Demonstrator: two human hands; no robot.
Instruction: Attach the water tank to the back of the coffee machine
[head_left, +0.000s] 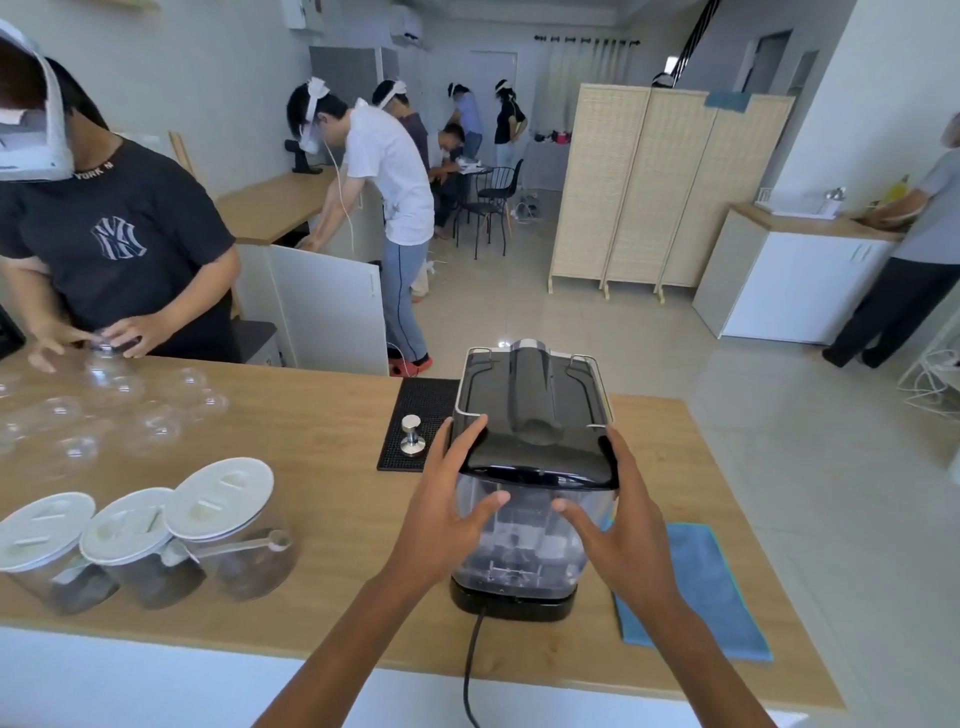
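A black coffee machine (535, 395) stands on the wooden counter (322, 467) with its back toward me. The clear water tank (524, 545) with a black lid sits upright against that back, on the machine's black base. My left hand (447, 499) grips the tank's left side, fingers up on the lid edge and thumb on the clear wall. On the right side my right hand (618, 519) holds it the same way. A black power cord (470, 665) runs from the base toward me.
A steel tamper (412, 434) stands on a black rubber mat (415, 415) left of the machine. Three lidded jars (156, 540) sit at the front left. A blue cloth (701, 587) lies on the right. Another person handles clear domed lids (104, 405) at the far left.
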